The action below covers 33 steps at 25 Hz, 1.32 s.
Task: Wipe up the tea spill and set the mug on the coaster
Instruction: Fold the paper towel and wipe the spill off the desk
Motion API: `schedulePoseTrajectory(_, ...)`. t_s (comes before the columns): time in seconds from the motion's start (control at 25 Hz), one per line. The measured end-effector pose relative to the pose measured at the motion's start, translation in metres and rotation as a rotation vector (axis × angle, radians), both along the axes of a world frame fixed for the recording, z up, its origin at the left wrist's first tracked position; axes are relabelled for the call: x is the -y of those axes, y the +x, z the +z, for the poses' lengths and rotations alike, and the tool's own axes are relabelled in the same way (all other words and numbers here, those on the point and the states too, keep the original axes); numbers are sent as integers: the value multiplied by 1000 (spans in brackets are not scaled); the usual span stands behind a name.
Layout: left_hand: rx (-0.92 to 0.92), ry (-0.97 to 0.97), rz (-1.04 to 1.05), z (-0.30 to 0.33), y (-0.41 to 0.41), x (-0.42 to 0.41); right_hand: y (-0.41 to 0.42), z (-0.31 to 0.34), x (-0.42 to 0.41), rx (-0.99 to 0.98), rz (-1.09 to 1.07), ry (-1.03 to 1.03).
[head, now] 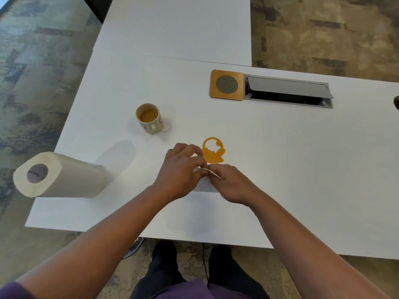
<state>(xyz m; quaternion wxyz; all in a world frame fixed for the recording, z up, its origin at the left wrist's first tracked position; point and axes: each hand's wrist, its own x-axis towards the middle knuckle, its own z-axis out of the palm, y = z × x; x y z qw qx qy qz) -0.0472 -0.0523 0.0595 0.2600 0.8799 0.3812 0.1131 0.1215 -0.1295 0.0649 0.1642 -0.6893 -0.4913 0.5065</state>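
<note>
An orange-brown tea spill (213, 156), ring-shaped with a pool at its near side, lies on the white table (280, 169). A mug (149, 118) partly full of tea stands to its far left. The wooden coaster (226, 84) with a round mesh centre sits at the back. Just in front of the spill, my left hand (183, 169) and my right hand (231, 184) meet and pinch a small folded white paper towel piece (212, 172) between their fingertips. Most of the piece is hidden by my fingers.
A paper towel roll (58, 175) lies on its side at the table's left front corner. A grey cable hatch (288, 91) with its lid raised sits right of the coaster. Carpeted floor surrounds the table, and my legs show below its near edge.
</note>
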Motion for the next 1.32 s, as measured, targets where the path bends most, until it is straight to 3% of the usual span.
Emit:
schedulePoseTrajectory(0.2,-244,-127,-72,-4,-14,-28,23,-6,0,27,80,-29)
schedulePoseTrajectory(0.4,43,-483,118,-17,-12,-35,43,-11,0,34,75,-54)
schedulePoseTrajectory(0.52,92,-410,88,-22,-2,-38,51,-20,-5,144,54,-42)
schedulePoseTrajectory(0.68,77,-148,-48,-23,13,-63,68,-34,-28,374,29,85)
schedulePoseTrajectory(0.88,64,179,-104,-42,38,-103,87,-64,-78,645,54,409)
schedulePoseTrajectory(0.96,6,175,-125,-67,43,-112,92,-86,-93,713,140,457)
schedulePoseTrajectory(1.08,-158,39,-162,-110,41,-106,91,-124,-93,679,313,267)
schedulePoseTrajectory(1.32,-390,-59,-164,-146,46,-114,88,-148,-97,619,308,147)
